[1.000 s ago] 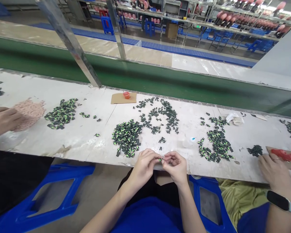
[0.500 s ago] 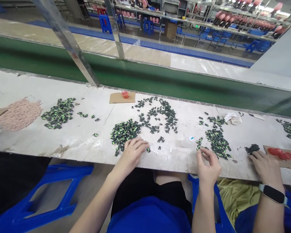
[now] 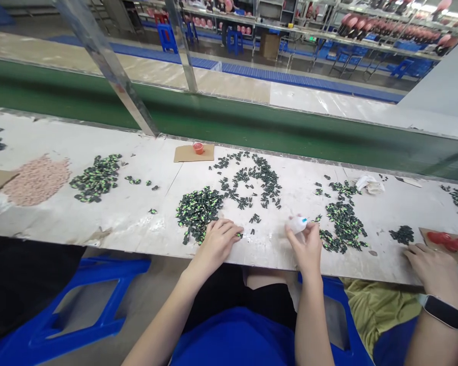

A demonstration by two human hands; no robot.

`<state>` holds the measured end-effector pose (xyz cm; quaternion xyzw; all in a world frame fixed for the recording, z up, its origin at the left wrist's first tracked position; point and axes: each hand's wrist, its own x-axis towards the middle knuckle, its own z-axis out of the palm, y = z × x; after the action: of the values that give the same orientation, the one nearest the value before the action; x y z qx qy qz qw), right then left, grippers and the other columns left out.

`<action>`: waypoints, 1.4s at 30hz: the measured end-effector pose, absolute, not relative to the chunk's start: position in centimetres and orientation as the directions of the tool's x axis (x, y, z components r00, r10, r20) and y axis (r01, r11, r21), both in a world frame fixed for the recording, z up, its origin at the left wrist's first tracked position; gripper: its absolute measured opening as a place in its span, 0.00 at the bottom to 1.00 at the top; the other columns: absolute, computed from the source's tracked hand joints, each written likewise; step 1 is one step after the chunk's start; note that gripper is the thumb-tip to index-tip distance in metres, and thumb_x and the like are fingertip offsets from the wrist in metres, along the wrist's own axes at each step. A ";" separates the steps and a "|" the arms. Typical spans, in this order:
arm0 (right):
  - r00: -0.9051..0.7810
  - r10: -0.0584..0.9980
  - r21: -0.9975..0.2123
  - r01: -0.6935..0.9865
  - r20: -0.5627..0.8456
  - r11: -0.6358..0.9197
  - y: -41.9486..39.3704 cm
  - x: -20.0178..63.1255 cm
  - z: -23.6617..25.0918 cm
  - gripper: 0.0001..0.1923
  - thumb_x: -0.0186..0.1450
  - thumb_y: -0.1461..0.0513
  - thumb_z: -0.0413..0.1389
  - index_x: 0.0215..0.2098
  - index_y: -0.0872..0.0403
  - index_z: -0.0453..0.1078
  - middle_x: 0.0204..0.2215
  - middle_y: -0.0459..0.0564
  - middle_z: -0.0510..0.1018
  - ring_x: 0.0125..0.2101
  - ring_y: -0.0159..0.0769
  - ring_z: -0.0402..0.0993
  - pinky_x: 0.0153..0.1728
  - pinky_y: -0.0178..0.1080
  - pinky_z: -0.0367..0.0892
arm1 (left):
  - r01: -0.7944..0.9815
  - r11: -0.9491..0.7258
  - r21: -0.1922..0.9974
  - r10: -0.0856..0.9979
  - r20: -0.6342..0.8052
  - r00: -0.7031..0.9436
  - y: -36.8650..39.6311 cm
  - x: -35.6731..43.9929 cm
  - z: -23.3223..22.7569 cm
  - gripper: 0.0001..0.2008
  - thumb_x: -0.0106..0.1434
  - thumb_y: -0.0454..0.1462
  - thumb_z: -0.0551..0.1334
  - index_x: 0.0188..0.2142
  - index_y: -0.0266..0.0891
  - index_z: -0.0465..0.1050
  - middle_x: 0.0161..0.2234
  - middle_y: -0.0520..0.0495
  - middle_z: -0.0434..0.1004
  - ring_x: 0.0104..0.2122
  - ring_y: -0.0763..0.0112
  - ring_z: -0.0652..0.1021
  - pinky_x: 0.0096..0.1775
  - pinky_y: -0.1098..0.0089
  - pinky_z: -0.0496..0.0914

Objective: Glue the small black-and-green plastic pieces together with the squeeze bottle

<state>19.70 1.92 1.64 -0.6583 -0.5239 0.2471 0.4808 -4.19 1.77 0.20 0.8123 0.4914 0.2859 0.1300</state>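
Observation:
My left hand (image 3: 218, 240) rests on the white workbench (image 3: 137, 213) at the near edge of a heap of small black-and-green parts (image 3: 199, 211), fingertips pinching one such part by the heap. My right hand (image 3: 307, 244) is closed around a small clear squeeze bottle with a blue tip (image 3: 297, 224), held just above the bench. A second heap of black-and-green parts (image 3: 343, 223) lies right of that hand. Scattered dark parts (image 3: 252, 178) lie beyond, in the middle of the bench.
A co-worker's hand with a wristwatch (image 3: 433, 269) rests at the right beside cardboard with red pieces (image 3: 448, 241). A pink heap (image 3: 36, 178) and another green heap (image 3: 97, 178) lie left. An orange cap on cardboard (image 3: 198, 148) sits by the green conveyor (image 3: 252, 127).
My hands parted from the front edge. The left went to the near heap; the right reached toward the right heap, then came back and picked up the squeeze bottle.

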 end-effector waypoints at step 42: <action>0.358 0.934 -0.958 0.266 -0.002 -0.104 0.4 15.4 1.9 0.18 0.55 0.50 0.58 0.18 0.55 0.64 0.14 0.41 0.63 0.18 0.28 0.58 0.20 0.33 0.56 | 0.699 -0.342 0.627 0.933 0.315 0.175 0.5 -2.8 0.0 0.05 0.62 0.36 0.63 0.39 0.46 0.73 0.33 0.51 0.83 0.46 0.59 0.77 0.50 0.53 0.55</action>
<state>15.40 0.40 1.85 -0.6610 -0.4536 0.3393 0.4922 -2.84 0.54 0.01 0.7465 0.5467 0.3375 0.1731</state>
